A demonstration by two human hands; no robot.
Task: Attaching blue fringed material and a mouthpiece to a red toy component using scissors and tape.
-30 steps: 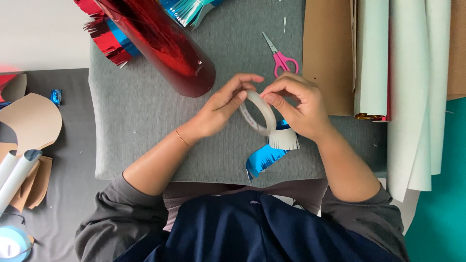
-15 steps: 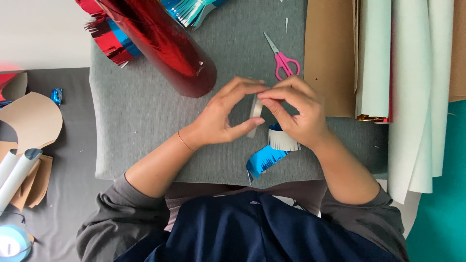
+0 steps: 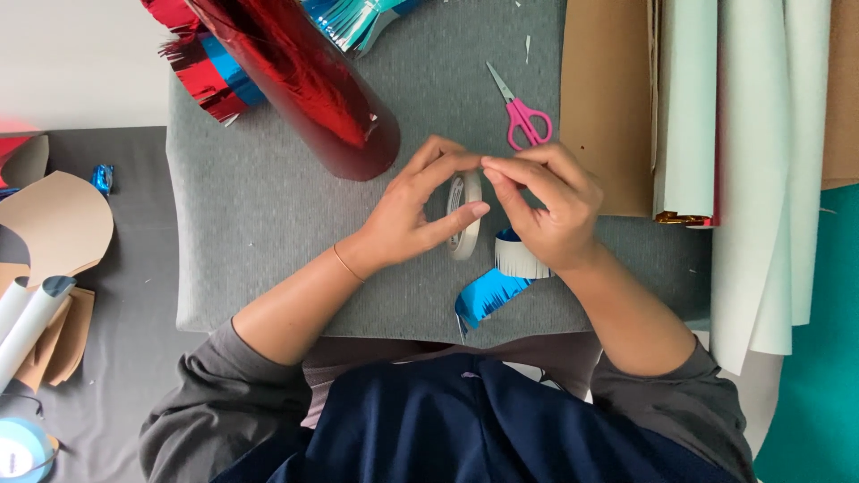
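Two hands pinching at one roll of tape

Both hands meet over the grey mat [image 3: 268, 224], right in the middle. The left hand [image 3: 407, 215] is curled around a pale roll of tape [image 3: 464, 219], held upright on its edge, with the thumb pressed against the outside of the ring. The right hand [image 3: 550, 210] has its thumb and forefinger pinched together at the top of the roll, touching the left fingertips. Whether there's a loose tape end between them, I can't tell; the fingers cover that spot.

Tucked under the right palm is a strip of blue foil fringe [image 3: 488, 295], its white backing showing; the hand hides part of it, so it's hard to say how long it runs.

Pink scissors [image 3: 521, 112] lie just beyond the hands, blades pointing away. A shiny red foil roll [image 3: 304, 80] sits to the left of the hands, its far end cut off by the top edge. More red and blue fringe [image 3: 208, 76] lies beside it, also cropped. Brown cardboard [image 3: 604, 98] and pale green paper rolls [image 3: 761, 179] fill the right side, running out of view.
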